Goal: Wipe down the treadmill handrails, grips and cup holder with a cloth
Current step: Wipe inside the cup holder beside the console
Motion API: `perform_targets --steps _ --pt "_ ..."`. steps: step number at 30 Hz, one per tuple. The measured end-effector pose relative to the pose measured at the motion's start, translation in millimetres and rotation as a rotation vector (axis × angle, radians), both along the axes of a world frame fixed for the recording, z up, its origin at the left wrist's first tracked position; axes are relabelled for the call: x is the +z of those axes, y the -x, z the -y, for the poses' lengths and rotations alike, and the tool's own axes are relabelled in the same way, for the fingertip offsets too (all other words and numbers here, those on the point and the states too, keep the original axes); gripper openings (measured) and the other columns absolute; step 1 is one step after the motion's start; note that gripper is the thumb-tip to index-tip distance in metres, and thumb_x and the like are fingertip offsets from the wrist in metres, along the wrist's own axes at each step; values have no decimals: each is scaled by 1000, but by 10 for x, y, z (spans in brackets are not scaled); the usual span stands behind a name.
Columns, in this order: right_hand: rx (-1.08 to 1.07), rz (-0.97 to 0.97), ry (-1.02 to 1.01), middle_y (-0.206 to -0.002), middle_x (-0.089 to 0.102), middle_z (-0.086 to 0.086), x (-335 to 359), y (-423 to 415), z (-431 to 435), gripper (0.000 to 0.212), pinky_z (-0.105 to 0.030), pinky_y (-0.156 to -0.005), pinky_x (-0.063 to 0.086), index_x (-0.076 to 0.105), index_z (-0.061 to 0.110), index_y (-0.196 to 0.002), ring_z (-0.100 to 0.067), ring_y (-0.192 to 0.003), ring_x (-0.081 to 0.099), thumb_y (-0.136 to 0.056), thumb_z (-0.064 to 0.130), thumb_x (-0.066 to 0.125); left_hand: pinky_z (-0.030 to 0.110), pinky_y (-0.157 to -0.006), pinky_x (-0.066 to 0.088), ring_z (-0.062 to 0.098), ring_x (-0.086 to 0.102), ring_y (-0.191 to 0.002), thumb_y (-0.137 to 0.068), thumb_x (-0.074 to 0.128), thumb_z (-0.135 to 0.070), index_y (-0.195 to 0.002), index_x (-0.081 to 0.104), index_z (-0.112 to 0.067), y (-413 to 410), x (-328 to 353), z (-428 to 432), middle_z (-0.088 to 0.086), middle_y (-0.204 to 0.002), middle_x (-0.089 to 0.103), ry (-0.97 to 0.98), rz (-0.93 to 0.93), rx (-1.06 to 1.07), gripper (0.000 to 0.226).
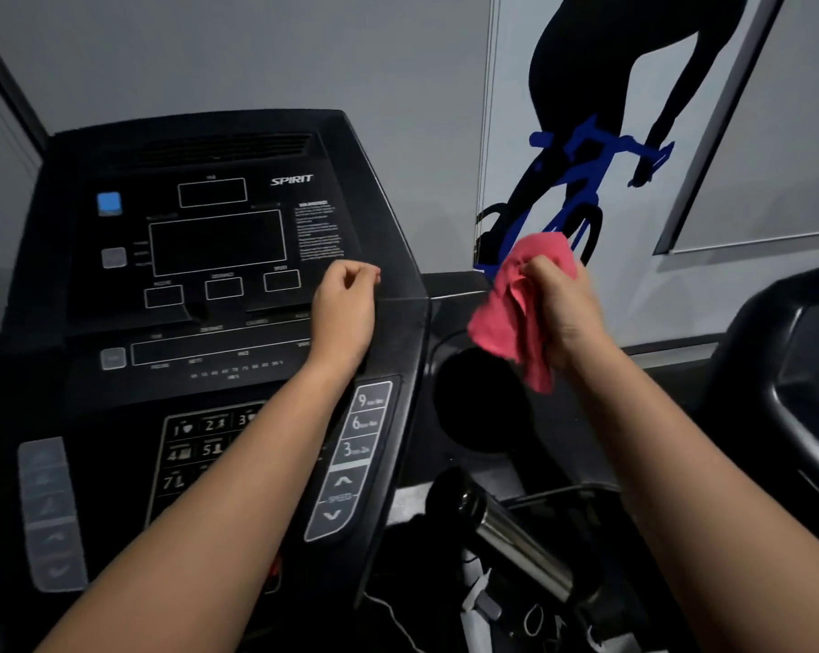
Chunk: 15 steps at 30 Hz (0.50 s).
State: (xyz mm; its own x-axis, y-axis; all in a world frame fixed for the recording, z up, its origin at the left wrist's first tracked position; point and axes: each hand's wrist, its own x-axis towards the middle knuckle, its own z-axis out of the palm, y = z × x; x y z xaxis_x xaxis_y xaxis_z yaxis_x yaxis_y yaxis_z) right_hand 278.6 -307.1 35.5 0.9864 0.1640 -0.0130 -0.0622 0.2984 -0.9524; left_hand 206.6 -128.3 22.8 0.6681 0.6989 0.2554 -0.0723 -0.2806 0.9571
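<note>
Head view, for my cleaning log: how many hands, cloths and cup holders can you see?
Hands: 2, left hand loosely closed over the console, right hand gripping the cloth
Pink cloth: 1
Cup holder: 1
Total: 4

"SPIRIT" (pixel 291 180) is printed in white on the console (pixel 209 256), above and left of the left hand's fingers (pixel 351 275). Below that hand, "9", "6", "3" and "SPEED" are read on the key strip (pixel 355 457). Smaller captions are not legible.
</note>
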Motion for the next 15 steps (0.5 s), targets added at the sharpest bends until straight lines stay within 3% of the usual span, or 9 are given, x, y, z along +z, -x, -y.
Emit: perform_targets --steps 2,5,10,12,15 --pt "5 35 108 -82 57 -6 -115 -70 41 19 -33 -62 51 52 20 -93 -16 -62 55 -82 6 56 22 -76 41 10 54 -84 -93 51 -18 -76 57 -23 -31 -49 68 -9 -84 59 -19 -21 18 19" --pt "48 93 236 -80 58 -3 -252 -98 23 24 -23 -53 51 53 13 -101 -14 -62 56 -82 0 57 21 -74 41 10 54 -86 -93 51 -21 -82 59 -20 -89 -134 124 -7 -88 61 -77 -66 47 14" --pt "119 288 361 -89 57 1 -280 -144 -276 26 -32 -69 57 60 26 -86 -19 -72 62 -77 1 59 32 -85 41 20 52 -94 -96 49 -17 -92 60 -11 -208 -195 110 -5 -90 57 -442 -12 124 13" --pt "180 480 552 -95 49 2 -280 -188 -447 23 -14 -76 42 65 18 -96 -13 -84 52 -77 5 61 32 -85 37 20 49 -91 -95 49 -12 -92 60 -6 -232 -204 119 -5 -88 54 -503 40 163 13" --pt "299 649 769 -101 44 -1 -333 -218 -625 35 -13 -71 29 63 10 -113 -10 -89 45 -79 8 61 31 -85 35 20 48 -90 -94 48 -11 -91 59 -3 -234 -286 104 1 -89 57 -509 65 209 14"
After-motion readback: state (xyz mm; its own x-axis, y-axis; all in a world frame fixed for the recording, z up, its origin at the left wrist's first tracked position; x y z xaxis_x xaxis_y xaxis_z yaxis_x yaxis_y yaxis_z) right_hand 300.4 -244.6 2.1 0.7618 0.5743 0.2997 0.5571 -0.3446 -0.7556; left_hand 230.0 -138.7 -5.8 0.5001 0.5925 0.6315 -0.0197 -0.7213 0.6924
